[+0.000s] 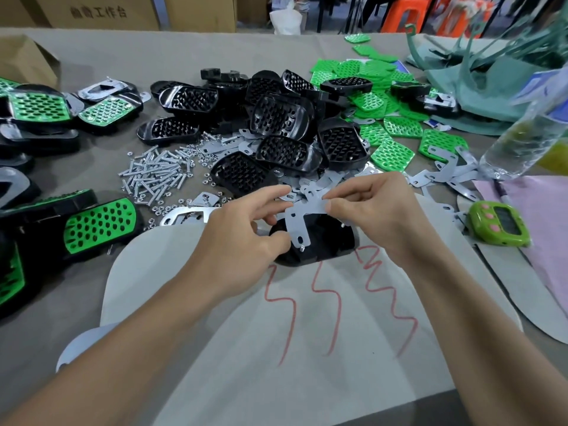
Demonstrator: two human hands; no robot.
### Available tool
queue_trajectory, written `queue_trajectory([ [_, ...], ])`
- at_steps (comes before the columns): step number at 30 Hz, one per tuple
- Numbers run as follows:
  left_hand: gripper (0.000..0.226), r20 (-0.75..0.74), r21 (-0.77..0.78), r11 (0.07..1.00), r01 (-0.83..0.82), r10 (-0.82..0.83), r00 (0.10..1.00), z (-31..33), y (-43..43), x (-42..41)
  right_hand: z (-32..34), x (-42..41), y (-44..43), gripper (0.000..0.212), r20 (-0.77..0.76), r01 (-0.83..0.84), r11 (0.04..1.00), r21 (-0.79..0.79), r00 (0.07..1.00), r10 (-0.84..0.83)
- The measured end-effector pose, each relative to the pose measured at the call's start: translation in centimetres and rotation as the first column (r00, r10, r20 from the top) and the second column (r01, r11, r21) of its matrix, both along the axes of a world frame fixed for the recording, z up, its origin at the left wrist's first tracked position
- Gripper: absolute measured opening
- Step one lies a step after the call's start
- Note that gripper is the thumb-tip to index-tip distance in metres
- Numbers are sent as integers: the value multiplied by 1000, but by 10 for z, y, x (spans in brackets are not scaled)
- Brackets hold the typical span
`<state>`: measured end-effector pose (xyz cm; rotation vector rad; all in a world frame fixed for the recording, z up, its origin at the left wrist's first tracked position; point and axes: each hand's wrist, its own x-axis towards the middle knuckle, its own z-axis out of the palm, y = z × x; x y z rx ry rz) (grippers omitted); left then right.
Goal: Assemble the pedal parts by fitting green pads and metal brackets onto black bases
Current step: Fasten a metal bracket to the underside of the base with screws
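A black pedal base (325, 241) lies underside up on the pale sheet in front of me, with a small screw end sticking up from it. A grey T-shaped metal bracket (296, 219) sits over the base. My right hand (375, 210) pinches the bracket's right arm. My left hand (246, 232) has curled fingers at the bracket's left side and the base's left end. Behind them lie a pile of black bases (276, 118), loose green pads (390, 155) and more brackets (442, 176).
Screws and nuts (156, 176) are scattered at centre left. Assembled green-and-black pedals (98, 226) are stacked along the left edge. A green timer (499, 224) and a plastic bottle (522, 142) stand at the right. Cardboard boxes (107, 10) line the back.
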<state>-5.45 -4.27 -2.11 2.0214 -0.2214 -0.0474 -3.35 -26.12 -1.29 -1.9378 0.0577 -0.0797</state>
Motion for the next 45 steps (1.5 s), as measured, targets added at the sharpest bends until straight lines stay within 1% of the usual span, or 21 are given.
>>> queue_trajectory([
  [3,60,19,1,1000,17,-17,1000,-2,-1,1,-2,-1,0,10,19,17,998,-55,1000,-16],
  [5,55,47,24,999,23,-24,999,-4,-1,1,-1,0,1,13,24,21,996,-85,1000,-19],
  [7,57,51,32,999,36,-38,998,-4,0,2,-2,1,1,17,6,-8,1000,-28,1000,8],
  [9,71,20,32,997,68,-69,997,-1,2,2,-1,2,-2,15,-21,-28,995,91,999,30],
  [10,83,-3,49,995,91,-91,996,0,2,2,-1,3,-5,12,-32,-32,986,164,999,37],
  [12,107,-25,130,983,132,-130,991,0,1,-1,-1,4,-11,10,-59,-18,955,297,998,37],
  [13,115,-20,179,973,145,-143,989,-1,0,-2,-1,5,-13,12,-76,-2,945,326,997,29],
  [15,121,-1,243,958,152,-157,988,-6,-1,-1,-3,5,-13,17,-102,17,942,335,995,19],
  [17,119,12,240,958,158,-166,986,-11,3,7,-3,4,-12,19,-124,35,930,365,992,11],
  [19,115,16,201,967,158,-164,986,-11,9,16,-1,3,-12,17,-148,65,900,432,989,0],
  [21,111,47,157,982,101,-110,993,-9,11,22,0,0,-12,13,-159,61,872,485,987,19],
  [24,104,116,105,994,4,-16,993,-10,11,20,3,-7,-10,8,-167,21,869,495,983,72],
  [26,95,143,93,995,-43,29,989,-11,11,16,5,-12,-9,10,-183,10,852,523,978,101],
  [28,89,125,94,993,-67,55,991,-8,8,9,4,-18,-7,13,-186,-8,836,548,974,132],
  [31,98,105,145,987,-69,54,993,-10,-1,2,1,-27,-3,14,-164,-48,857,514,975,153],
  [33,94,124,141,986,-86,69,990,-15,-6,5,1,-30,-3,12,-146,-59,870,490,978,148],
  [35,88,121,133,988,-82,66,990,-18,-6,10,3,-31,-4,23,-140,-50,874,484,981,133],
  [36,88,113,130,989,-64,49,992,-19,-5,14,4,-31,-5,29,-140,-46,877,479,982,128],
  [38,89,97,128,992,-14,1,995,-19,-1,18,5,-34,-3,34,-133,-44,887,461,984,118],
  [42,95,47,116,986,122,-129,991,-13,5,22,2,-46,11,30,-111,-12,912,411,992,63],
  [45,96,35,103,985,140,-144,989,-10,5,21,-4,-55,22,29,-105,65,948,312,994,-34],
])
